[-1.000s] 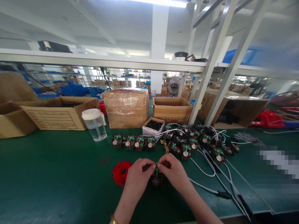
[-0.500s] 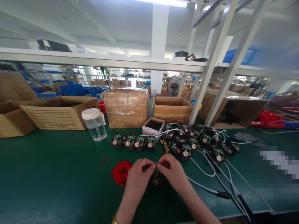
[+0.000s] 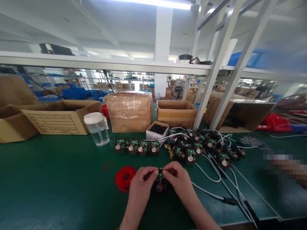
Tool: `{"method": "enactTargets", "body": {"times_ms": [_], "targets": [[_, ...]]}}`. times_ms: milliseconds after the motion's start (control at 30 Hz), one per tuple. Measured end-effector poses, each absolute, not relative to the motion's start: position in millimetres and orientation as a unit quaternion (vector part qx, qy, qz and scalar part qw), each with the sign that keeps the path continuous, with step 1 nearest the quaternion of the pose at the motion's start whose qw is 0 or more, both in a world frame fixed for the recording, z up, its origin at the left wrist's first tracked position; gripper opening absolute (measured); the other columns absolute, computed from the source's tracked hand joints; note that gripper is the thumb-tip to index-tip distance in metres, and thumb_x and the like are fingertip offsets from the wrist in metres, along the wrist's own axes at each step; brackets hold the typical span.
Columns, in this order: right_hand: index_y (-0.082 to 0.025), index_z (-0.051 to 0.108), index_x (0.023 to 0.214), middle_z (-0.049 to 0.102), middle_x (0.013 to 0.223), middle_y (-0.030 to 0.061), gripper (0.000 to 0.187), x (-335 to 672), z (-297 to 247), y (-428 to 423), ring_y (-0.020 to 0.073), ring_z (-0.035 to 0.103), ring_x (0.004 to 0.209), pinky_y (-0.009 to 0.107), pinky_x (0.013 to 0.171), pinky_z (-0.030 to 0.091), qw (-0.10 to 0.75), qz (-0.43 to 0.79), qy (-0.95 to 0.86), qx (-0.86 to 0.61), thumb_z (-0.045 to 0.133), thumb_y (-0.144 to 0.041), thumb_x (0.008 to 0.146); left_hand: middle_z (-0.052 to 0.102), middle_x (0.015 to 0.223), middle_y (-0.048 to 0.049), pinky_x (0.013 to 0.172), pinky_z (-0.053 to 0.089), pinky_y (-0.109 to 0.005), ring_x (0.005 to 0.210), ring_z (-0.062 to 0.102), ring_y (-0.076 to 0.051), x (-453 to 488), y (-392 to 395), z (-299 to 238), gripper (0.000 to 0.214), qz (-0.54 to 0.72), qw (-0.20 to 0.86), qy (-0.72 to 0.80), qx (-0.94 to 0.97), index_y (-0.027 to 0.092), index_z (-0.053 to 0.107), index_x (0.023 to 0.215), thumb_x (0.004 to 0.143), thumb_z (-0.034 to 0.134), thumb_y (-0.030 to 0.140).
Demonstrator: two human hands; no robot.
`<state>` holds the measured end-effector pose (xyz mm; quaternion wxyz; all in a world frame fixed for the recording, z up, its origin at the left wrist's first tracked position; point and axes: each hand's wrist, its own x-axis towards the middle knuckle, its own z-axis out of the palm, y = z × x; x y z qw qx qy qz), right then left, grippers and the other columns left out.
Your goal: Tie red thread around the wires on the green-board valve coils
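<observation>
My left hand (image 3: 144, 182) and my right hand (image 3: 177, 177) meet at the far end of a small black housing with a green circuit board (image 3: 160, 183). Both hands are closed, thumb against forefinger. Their fingertips pinch the two sides of a small dark piece with a brass-coloured top, at the housing's far edge. Whether that piece is fixed to the housing, I cannot tell. Close to my left wrist lies a coil of red wire (image 3: 124, 179), with a few thin loose red strands (image 3: 108, 165) beyond it.
Several similar circuit-board units (image 3: 143, 147) stand in a row ahead. More units with white cables (image 3: 211, 159) are heaped to the right, beside brass fittings (image 3: 169, 150). Behind are a box of black parts (image 3: 157, 130), a water jug (image 3: 97, 129) and cartons (image 3: 129, 111). Shelf posts (image 3: 214, 86) rise at right.
My hands have drawn slightly apart and a little nearer to me, so the small dark piece between the fingertips shows more. At far right, a blurred skin-toned shape now appears over the table.
</observation>
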<state>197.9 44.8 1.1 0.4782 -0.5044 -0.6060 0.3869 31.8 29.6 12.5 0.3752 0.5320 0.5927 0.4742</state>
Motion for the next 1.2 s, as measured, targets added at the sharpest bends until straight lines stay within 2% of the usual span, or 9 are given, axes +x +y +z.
{"method": "enactTargets", "body": {"times_ms": [233,400,533,667,800,933,1200], "targets": [[-0.020,0.071,0.086,0.060,0.079,0.0013,0.014,197,-11,41,0.0171,0.053,0.069,0.027,0.062,0.042,0.508,0.438,-0.562,-0.484,0.067,-0.033,0.084,0.073,0.093,-0.0046,0.083,0.051,-0.034,0.092,0.068,-0.024,30,22,9,0.039,0.471,0.406,0.593,0.511,0.023,0.079,0.100,0.078,0.066,0.052],[-0.019,0.071,0.091,0.062,0.082,0.0022,0.018,200,-13,41,0.0174,0.053,0.071,0.027,0.063,0.041,0.500,0.453,-0.569,-0.471,0.066,-0.036,0.086,0.072,0.096,-0.0041,0.084,0.051,-0.034,0.093,0.067,-0.024,30,21,7,0.041,0.473,0.408,0.601,0.499,0.024,0.079,0.103,0.078,0.065,0.054],[-0.019,0.069,0.088,0.059,0.081,0.0012,0.015,200,-5,42,0.0170,0.053,0.070,0.028,0.063,0.042,0.480,0.426,-0.597,-0.482,0.067,-0.034,0.084,0.072,0.093,-0.0038,0.082,0.051,-0.034,0.089,0.067,-0.024,31,22,8,0.038,0.469,0.401,0.603,0.506,0.024,0.079,0.100,0.077,0.066,0.052],[-0.020,0.064,0.078,0.054,0.077,-0.0010,0.009,193,5,45,0.0152,0.050,0.064,0.027,0.059,0.041,0.464,0.345,-0.626,-0.522,0.069,-0.027,0.078,0.074,0.092,-0.0042,0.083,0.051,-0.035,0.089,0.068,-0.024,32,25,14,0.032,0.478,0.385,0.593,0.521,0.023,0.079,0.092,0.077,0.066,0.048],[-0.021,0.060,0.071,0.052,0.076,-0.0018,0.010,187,8,47,0.0146,0.049,0.063,0.026,0.058,0.039,0.464,0.296,-0.631,-0.547,0.069,-0.024,0.075,0.074,0.089,-0.0045,0.081,0.051,-0.036,0.087,0.069,-0.024,31,29,21,0.029,0.445,0.367,0.606,0.548,0.023,0.079,0.086,0.076,0.066,0.046],[-0.020,0.063,0.071,0.053,0.076,-0.0013,0.011,191,5,47,0.0154,0.051,0.065,0.026,0.059,0.040,0.467,0.334,-0.620,-0.535,0.067,-0.027,0.079,0.075,0.086,-0.0039,0.081,0.051,-0.035,0.086,0.069,-0.024,29,29,21,0.027,0.458,0.361,0.600,0.547,0.024,0.080,0.085,0.076,0.065,0.045],[-0.020,0.068,0.083,0.057,0.076,-0.0006,0.017,201,-5,46,0.0151,0.051,0.066,0.025,0.059,0.039,0.476,0.432,-0.592,-0.486,0.062,-0.036,0.088,0.070,0.087,-0.0021,0.076,0.050,-0.032,0.084,0.066,-0.022,27,19,8,0.041,0.449,0.393,0.613,0.518,0.026,0.079,0.105,0.079,0.063,0.054]]}}
